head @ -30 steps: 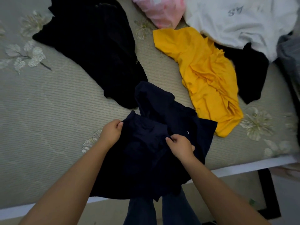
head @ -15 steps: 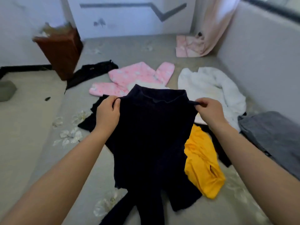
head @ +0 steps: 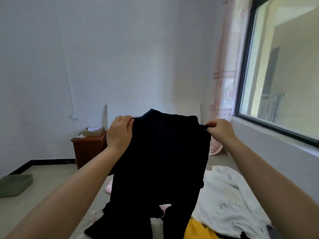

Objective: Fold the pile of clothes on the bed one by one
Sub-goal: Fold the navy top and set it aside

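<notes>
A dark navy garment (head: pixel 160 163) hangs upright in front of me, held up by its top corners above the bed (head: pixel 96 211). My left hand (head: pixel 119 133) grips its upper left corner. My right hand (head: pixel 218 129) pinches the upper right corner. The lower parts of the garment hang down past the frame's bottom edge. Behind it lie a white garment (head: pixel 227 200) on the right, a yellow one (head: pixel 196 230) at the bottom, and bits of a pink one (head: pixel 109 188).
A brown wooden nightstand (head: pixel 88 147) stands by the far wall on the left. A green cushion (head: pixel 15 184) lies on the floor at the far left. A window (head: pixel 283 66) and a pink curtain (head: pixel 224 90) fill the right side.
Both hands have lifted the navy garment from the bed up to chest height and spread it out. My view has tilted upward from the bed to the far wall.
</notes>
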A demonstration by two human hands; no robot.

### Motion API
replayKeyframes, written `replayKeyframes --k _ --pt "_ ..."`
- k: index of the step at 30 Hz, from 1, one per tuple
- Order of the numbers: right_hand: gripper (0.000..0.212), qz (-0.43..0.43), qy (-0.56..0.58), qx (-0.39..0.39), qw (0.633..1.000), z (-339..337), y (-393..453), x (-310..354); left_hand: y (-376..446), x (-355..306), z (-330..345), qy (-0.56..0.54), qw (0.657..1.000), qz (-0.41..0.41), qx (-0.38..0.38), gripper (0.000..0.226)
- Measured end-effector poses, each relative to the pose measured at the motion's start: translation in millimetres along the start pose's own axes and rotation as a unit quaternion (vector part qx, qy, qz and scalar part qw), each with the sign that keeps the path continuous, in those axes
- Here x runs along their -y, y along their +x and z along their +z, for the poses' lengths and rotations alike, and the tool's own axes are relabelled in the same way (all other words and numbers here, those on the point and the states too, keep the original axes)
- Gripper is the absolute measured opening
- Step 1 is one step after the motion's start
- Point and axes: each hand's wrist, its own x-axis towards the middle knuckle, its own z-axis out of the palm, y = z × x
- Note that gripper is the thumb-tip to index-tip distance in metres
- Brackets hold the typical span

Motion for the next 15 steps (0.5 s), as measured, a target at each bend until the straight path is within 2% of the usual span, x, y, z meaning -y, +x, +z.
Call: replayKeyframes --k 3,5,8,12,13,15 --pt "0.027 -0.025 -0.083 0.004 0.996 -8.4 4.2 18.7 22.4 -12.8 -12.5 0.036 0.999 0.006 -0.020 0.028" --pt "0.028 -0.033 -0.131 -0.024 0.991 -11.7 4.1 30.8 36.6 -19.6 -22.4 0.068 0.997 0.012 -0.037 0.029" --pt "0.026 -0.076 -0.192 -0.144 0.968 -15.8 0.8 43.1 54.6 -28.1 -40.7 0.130 0.988 0.059 -0.065 0.026" --pt "0.012 -0.159 -0.202 -0.326 0.910 -13.0 -6.8 56.7 61.6 -36.4 -65.5 0.189 0.960 0.161 -0.129 0.012" --pt "0.011 -0.161 -0.198 -0.333 0.908 -11.6 -6.6 59.7 60.9 -37.5 -70.7 0.193 0.960 0.161 -0.121 0.005" --pt "0.011 -0.141 -0.216 -0.299 0.919 -8.9 -7.8 64.6 57.1 -35.6 -78.8 0.210 0.960 0.160 -0.095 0.011"
